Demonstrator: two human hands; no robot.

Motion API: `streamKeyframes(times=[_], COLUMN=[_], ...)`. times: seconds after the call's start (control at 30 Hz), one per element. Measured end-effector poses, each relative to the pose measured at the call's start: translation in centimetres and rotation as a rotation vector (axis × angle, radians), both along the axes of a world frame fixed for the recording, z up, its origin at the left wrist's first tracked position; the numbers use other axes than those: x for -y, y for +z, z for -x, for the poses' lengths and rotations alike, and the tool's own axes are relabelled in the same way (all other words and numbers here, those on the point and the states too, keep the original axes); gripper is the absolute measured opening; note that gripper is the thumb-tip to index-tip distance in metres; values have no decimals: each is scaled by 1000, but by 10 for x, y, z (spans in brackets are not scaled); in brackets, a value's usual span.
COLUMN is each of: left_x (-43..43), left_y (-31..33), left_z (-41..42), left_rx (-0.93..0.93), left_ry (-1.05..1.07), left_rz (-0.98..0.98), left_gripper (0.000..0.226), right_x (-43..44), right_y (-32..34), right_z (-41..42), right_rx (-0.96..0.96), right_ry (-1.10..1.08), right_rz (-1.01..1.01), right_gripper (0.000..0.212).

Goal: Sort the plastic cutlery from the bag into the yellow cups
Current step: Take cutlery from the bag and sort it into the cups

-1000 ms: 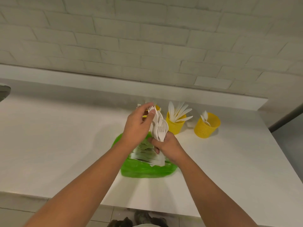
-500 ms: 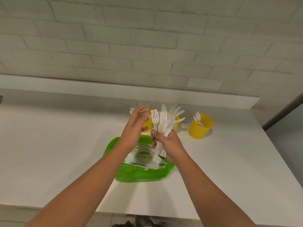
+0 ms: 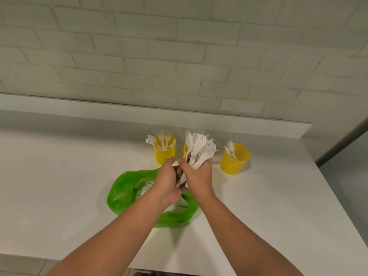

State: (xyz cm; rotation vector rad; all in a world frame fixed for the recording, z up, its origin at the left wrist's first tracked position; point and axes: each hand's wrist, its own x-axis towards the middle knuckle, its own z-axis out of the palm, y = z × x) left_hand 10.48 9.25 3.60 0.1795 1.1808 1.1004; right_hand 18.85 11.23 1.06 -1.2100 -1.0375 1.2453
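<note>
Facing us: a white brick wall fills the upper half of the frame.
Counter: we look down on a white counter across the lower half, with a raised ledge where it meets the wall.
Bag: a green plastic bag lies open on the counter, just left of centre and partly under our forearms.
Bag contents: loose white cutlery shows through the bag's opening, beside our left wrist.
Right hand: our right hand is at the centre of the frame, above the far edge of the bag, fingers and thumb wrapped round a bundle of forks.
Left hand: our left hand is pressed up against the right one at the handle ends. Its fingers curl under out of sight, so we cannot tell whether they grip the handles.
Bundle: the white prongs fan up and to the right, and the handle tips poke out low between our two hands.
Cups: three yellow cups stand in a row on the counter behind our hands.
Left cup: the left cup holds upright forks.
Middle cup: the middle cup is mostly hidden behind the bundle.
Right cup: the right cup stands apart to the right, with a few spoons leaning on its left rim.
</note>
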Motion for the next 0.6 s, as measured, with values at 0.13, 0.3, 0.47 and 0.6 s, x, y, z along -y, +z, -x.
streamKeyframes(times=[0.13,0.3,0.47,0.6], left_x=[-2,-1,-12,-18], left_y=[-1,5,15,12], left_z=[-2,6,28,35], left_rx=[72,-105,-215,-247], left_ry=[-18,-262,-434,-441], left_rz=[-55,-288,-384,-368], left_gripper=[47,52,43,45], right_x=[-6,-10,-7,-12], right_y=[0,6,23,32], right_z=[-9,-13,-16,-14], right_rx=[-94,-94,-192,-175], right_ry=[74,252,595,660], right_rz=[22,100,296,343], right_gripper=[16,9,16,24])
